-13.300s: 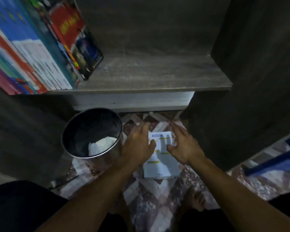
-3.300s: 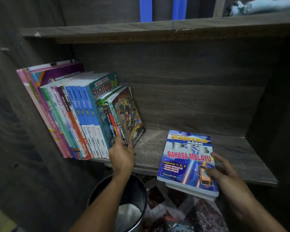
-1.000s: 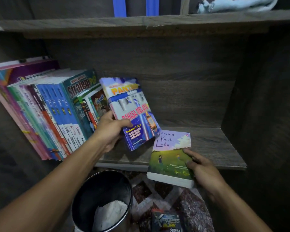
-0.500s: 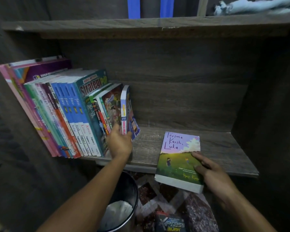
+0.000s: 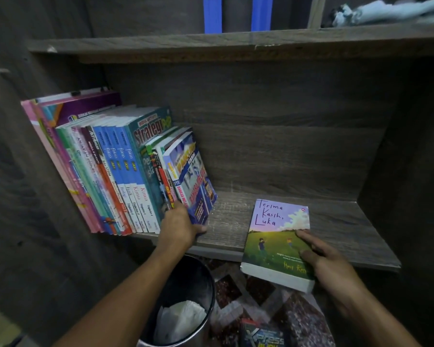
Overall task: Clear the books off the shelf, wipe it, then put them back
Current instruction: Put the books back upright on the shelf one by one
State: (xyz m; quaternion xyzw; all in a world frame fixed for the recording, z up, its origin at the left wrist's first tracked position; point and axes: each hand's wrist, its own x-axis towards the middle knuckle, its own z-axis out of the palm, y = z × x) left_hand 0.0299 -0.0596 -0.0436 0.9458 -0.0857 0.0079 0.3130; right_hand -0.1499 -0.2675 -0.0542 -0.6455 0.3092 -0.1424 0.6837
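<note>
A row of books [image 5: 115, 171] leans to the left on the grey wooden shelf [image 5: 336, 226]. Its rightmost book is the blue Bahasa Melayu book [image 5: 196, 181]. My left hand [image 5: 179, 229] grips that book's lower edge, thumb under its corner. A purple and green novel [image 5: 277, 241] lies flat on the shelf with its near end hanging over the front edge. My right hand [image 5: 328, 266] holds its lower right corner, thumb on the cover.
A metal bin [image 5: 206, 289] with white paper inside stands on the patterned floor below the shelf. Another book [image 5: 263, 334] lies on the floor beside it. A light cloth [image 5: 386, 11] sits on the shelf above. Dark cabinet walls close in left and right.
My left hand has pushed the blue book upright against the row and slid down to its lower edge. My right hand keeps hold of the novel, which has barely moved.
</note>
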